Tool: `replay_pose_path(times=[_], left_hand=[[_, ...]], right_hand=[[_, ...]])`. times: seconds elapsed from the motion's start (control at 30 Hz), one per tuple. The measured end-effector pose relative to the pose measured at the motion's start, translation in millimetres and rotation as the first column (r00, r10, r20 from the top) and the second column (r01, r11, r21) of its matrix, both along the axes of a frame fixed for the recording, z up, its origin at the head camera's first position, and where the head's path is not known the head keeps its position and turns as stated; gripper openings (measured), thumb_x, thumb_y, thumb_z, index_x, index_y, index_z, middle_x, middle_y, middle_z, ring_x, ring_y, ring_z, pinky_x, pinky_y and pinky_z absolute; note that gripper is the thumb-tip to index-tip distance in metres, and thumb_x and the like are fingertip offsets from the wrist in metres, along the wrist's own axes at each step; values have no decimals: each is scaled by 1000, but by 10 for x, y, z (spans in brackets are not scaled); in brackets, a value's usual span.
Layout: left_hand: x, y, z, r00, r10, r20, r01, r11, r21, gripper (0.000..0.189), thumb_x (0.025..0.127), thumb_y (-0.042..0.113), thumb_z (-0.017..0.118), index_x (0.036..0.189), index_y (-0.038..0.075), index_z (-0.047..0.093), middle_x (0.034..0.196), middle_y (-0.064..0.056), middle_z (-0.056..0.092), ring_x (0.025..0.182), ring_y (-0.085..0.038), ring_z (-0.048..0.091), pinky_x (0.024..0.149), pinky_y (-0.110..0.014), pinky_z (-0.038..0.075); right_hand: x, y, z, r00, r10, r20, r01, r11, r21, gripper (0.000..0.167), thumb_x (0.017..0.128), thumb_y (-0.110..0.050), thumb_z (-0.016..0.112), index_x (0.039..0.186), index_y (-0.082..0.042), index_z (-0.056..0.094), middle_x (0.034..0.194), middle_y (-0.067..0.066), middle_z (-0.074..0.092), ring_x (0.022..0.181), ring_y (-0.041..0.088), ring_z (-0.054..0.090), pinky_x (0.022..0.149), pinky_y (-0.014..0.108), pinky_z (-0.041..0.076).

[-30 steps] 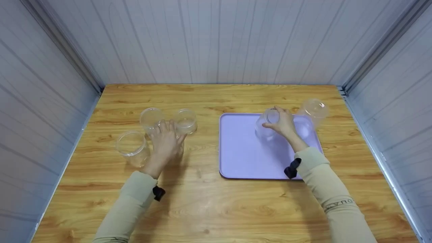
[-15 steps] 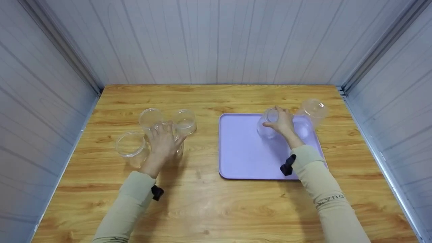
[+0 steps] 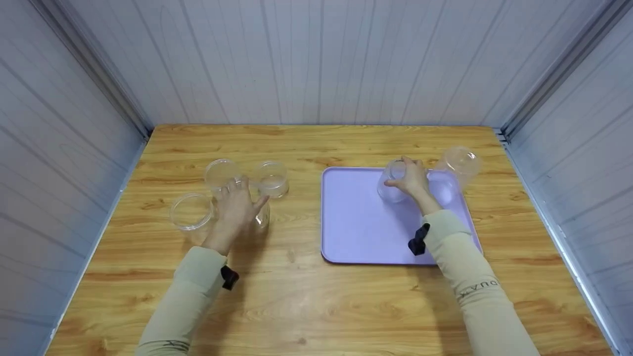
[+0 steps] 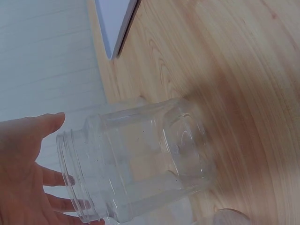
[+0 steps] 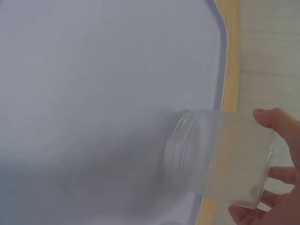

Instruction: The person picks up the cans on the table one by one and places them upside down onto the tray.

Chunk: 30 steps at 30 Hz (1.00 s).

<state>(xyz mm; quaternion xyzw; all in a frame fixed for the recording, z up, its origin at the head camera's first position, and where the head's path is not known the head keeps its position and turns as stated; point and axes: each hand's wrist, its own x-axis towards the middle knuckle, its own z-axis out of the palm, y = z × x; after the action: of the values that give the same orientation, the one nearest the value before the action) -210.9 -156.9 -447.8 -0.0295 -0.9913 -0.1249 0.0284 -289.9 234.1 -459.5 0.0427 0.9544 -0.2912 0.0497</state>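
My left hand (image 3: pixel 232 210) is spread over the mouth of a clear jar (image 4: pixel 140 154), which stands upright on the wooden table. In the left wrist view its thumb is apart from the threaded rim, while the fingers reach along the rim's other side. On the lilac tray (image 3: pixel 356 222), my right hand (image 3: pixel 413 180) grips another clear jar (image 5: pixel 239 159) near its base, thumb on one side and fingers on the other. That jar is upside down, its threaded mouth at the tray's surface close to the back edge.
Clear jars stand around my left hand: one at the left (image 3: pixel 192 212), one behind (image 3: pixel 221 172) and a shorter one (image 3: pixel 272 180) to the back right. An upturned clear jar (image 3: pixel 459 165) is at the tray's back right corner. Panel walls (image 3: pixel 316 59) border the table.
The right hand and its jar have shifted slightly right on the tray, and the right forearm has drawn left. My left hand has edged left, showing more of the jar beneath.
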Motion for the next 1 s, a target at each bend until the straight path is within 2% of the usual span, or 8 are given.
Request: replay_pose_path(times=[0.37,0.57,0.77,0.9,1.0], left_hand=[[-28,0,-15,999,31,-10,-31,999,27,72,82,46,55,125,-10,37,111,-31,44,99,-46,42,83,-55,35],[-19,4,-24,998,35,-61,-35,999,5,69,81,47,55,118,-10,43,105,-30,47,94,-45,45,80,-52,37],[-8,20,-37,991,47,-124,-45,999,18,67,77,45,61,114,-9,47,100,-30,48,92,-44,46,75,-50,42],[12,26,-23,993,44,-109,-39,998,42,68,75,46,62,117,-6,48,102,-28,47,92,-43,46,71,-51,44],[30,24,-3,995,41,-93,-34,997,71,69,76,46,62,121,-5,46,105,-28,46,93,-43,45,69,-52,45]], right_hand=[[-42,-40,-14,998,19,59,-18,1000,-12,87,70,-23,74,139,-2,25,136,28,20,122,45,19,96,54,27],[-57,-54,-13,998,22,59,-22,1000,8,88,69,-24,74,138,-3,25,135,28,21,122,44,20,96,55,27],[-52,-66,-3,997,21,81,-21,1000,-8,90,70,-23,74,140,-3,21,137,28,18,123,44,16,97,55,24],[-48,-68,-7,996,32,89,-31,999,-7,93,70,-24,75,140,-3,19,137,28,14,124,45,14,98,52,26],[-42,-60,-6,996,50,76,-52,998,19,91,69,-27,76,139,-1,23,140,26,12,124,46,12,98,50,27]])
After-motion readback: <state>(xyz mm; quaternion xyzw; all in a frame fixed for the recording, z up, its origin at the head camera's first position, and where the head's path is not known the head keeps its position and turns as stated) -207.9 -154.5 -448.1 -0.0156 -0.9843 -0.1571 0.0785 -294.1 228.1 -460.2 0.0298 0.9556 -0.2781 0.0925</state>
